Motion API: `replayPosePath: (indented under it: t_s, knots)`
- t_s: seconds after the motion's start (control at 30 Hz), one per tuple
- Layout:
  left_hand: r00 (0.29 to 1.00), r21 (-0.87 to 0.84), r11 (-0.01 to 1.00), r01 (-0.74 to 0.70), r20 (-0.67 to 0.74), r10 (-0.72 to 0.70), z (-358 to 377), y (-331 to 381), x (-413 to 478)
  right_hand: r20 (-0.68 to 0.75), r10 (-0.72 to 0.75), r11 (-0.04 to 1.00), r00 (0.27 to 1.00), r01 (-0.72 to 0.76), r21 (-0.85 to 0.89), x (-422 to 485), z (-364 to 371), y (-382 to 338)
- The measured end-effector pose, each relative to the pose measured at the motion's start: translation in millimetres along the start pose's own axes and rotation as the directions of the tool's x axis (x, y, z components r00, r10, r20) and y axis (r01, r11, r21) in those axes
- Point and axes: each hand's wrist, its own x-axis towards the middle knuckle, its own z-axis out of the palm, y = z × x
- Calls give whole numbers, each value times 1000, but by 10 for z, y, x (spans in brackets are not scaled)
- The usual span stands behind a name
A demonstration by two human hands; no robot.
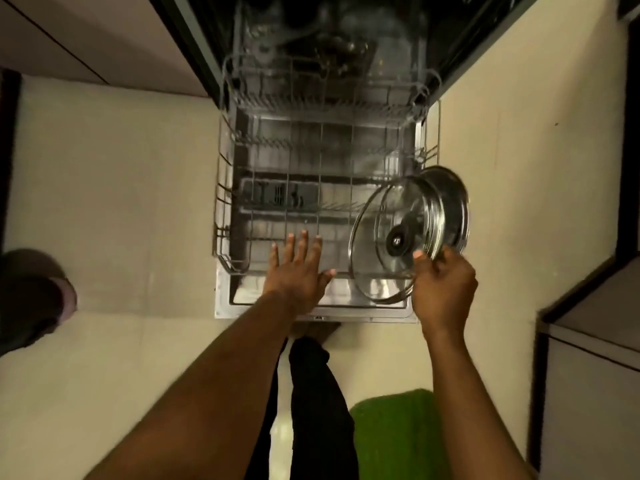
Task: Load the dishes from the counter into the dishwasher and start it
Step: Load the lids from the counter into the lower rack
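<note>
Two round items are held together in the right hand [443,289]: one glass lid [375,216] with one dark knob [396,239] at its centre, and one steel disc [450,202] directly behind it. Whether the disc is a lid or a plate cannot be told. Thumb and fingers are curled round the near edges of both items and pinch them as a pair. Both stand tilted on edge above the lower rack [221,202], at its 4 o'clock corner, taking 12 o'clock as the machine cavity. Whether either item touches the rack wires cannot be told.

One left hand [298,271] is spread flat with all fingers straight and holds nothing. It lies over the front rim of the lower rack at 6 o'clock. Contact with the rim cannot be confirmed.

Two racks are visible. The lower rack is drawn fully out over the lowered dishwasher door [221,306]. The upper rack [235,74] sits at 12 o'clock, partly drawn out. No dish can be made out in the lower rack. The contents of the upper rack are too blurred to tell.

One green mat [391,434] lies on the floor [121,202] at 5 o'clock of the frame. One trouser leg [318,393] shows at 6 o'clock. One cabinet [588,341] stands at 4 o'clock.
</note>
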Motion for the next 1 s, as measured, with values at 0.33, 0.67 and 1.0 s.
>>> replayPosePath:
  t_s: [0.33, 0.67, 1.0]
  knots:
    - [993, 9, 1000, 3, 117, -4, 216, -10, 1005, -116, -52, 986, 992, 33, -162, 566, 319, 196]
    - [961, 32, 998, 63, 268, -69, 321, -104, 1188, -153, -59, 977, 986, 25, -211, 621, 422, 190]
    - [944, -24, 995, 100, 318, -88, 405, -228, 1218, -260, -86, 976, 962, 28, -217, 614, 331, 159]
